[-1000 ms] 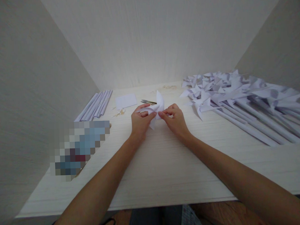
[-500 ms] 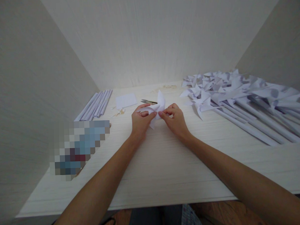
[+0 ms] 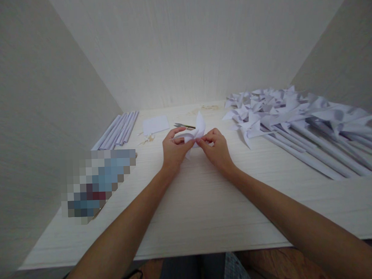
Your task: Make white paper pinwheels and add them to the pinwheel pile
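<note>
A white paper pinwheel (image 3: 200, 123) is held just above the table, one curved blade pointing up and away. My left hand (image 3: 174, 151) grips it from the left, thumb near its centre and fingers behind a blade. From the right, my right hand (image 3: 215, 148) pinches it at the centre, thumb and forefinger almost touching my left thumb. Whatever lies between the fingertips is too small to make out. Just behind the pinwheel rest scissors (image 3: 185, 126), partly hidden by it and my left fingers.
Finished paper pinwheels (image 3: 251, 125) on rolled sticks are heaped on the right. Rolled paper tubes (image 3: 124, 127) lie at the back left, beside a white paper sheet (image 3: 155, 124) and small pale sticks (image 3: 149, 138). A blurred-out flat object (image 3: 105, 179) lies at the left. Walls enclose the table (image 3: 207, 220).
Both hands stay at the pinwheel's centre. The pinwheel has turned slightly, and its lower blade shows less below my left thumb.
</note>
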{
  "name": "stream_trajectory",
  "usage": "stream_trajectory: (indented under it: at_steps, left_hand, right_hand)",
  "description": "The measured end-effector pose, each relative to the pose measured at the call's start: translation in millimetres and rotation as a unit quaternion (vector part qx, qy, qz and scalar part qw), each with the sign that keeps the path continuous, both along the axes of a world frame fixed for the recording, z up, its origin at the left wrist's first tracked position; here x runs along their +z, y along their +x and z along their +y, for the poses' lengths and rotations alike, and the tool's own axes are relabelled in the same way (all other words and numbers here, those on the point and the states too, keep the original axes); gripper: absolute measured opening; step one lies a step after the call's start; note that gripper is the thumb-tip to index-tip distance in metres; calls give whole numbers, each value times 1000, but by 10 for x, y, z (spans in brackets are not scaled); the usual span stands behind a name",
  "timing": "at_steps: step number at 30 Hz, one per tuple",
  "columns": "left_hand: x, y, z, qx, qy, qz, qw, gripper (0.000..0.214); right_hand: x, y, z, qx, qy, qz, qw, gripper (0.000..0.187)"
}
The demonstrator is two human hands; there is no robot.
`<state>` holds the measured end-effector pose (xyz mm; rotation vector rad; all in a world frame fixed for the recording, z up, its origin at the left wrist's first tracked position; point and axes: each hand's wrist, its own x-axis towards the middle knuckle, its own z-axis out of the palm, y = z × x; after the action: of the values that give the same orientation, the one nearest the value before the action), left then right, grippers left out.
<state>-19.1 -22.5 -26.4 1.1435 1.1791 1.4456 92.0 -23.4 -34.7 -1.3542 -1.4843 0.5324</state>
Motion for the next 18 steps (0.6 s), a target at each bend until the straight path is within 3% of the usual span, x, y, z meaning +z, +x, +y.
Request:
stream_trajectory:
  at_steps: [11, 15, 18]
  left_hand:
    - [-19, 12, 1, 24, 22, -1, 999, 39]
    - [-17, -13, 11, 20, 19, -7, 1000, 39]
    - [-16, -29, 19, 17, 11, -10, 1000, 41]
  right_hand:
    - [-16, 18, 22, -5, 25, 14, 1000, 15]
    - [-12, 70, 65, -15, 44, 61, 997, 20]
    - [-24, 95, 104, 31, 43, 133, 990, 29]
